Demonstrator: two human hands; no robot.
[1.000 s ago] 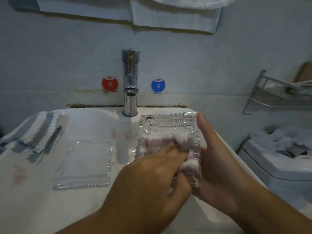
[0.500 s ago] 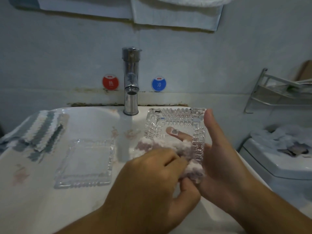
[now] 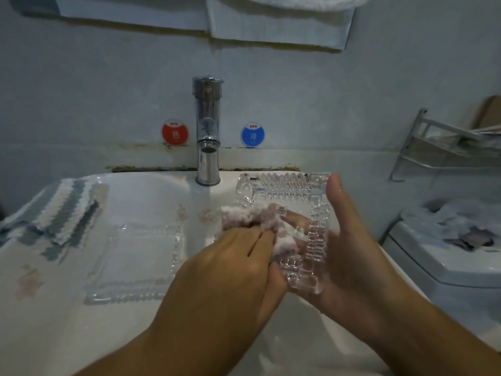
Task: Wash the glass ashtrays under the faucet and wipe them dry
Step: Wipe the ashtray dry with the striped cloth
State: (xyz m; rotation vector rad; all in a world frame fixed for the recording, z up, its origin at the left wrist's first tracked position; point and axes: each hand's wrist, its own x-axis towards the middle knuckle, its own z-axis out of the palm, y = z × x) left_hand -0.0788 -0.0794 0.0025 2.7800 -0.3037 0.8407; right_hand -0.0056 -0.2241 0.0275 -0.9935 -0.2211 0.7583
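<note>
My right hand (image 3: pixel 349 240) holds a square cut-glass ashtray (image 3: pixel 287 191) tilted over the white sink (image 3: pixel 141 185), thumb up along its right edge and fingers behind the glass. My left hand (image 3: pixel 227 270) grips a fluffy pinkish-white cloth (image 3: pixel 254 218) and presses it into the ashtray's bowl. A small label shows through the glass near the cloth. The chrome faucet (image 3: pixel 207 131) stands just behind; water runs from it. A second glass ashtray (image 3: pixel 135 261) lies flat on the sink's left side.
A striped blue-and-white towel (image 3: pixel 54 213) lies on the sink's left rim. Red and blue round stickers flank the faucet on the wall. A metal wall rack (image 3: pixel 447 147) and a toilet tank (image 3: pixel 447 256) with crumpled items stand at the right.
The cloth in my left hand has slid down and left across the ashtray's bowl, uncovering more of the glass and my right fingers behind it. The ashtray has tipped slightly more upright.
</note>
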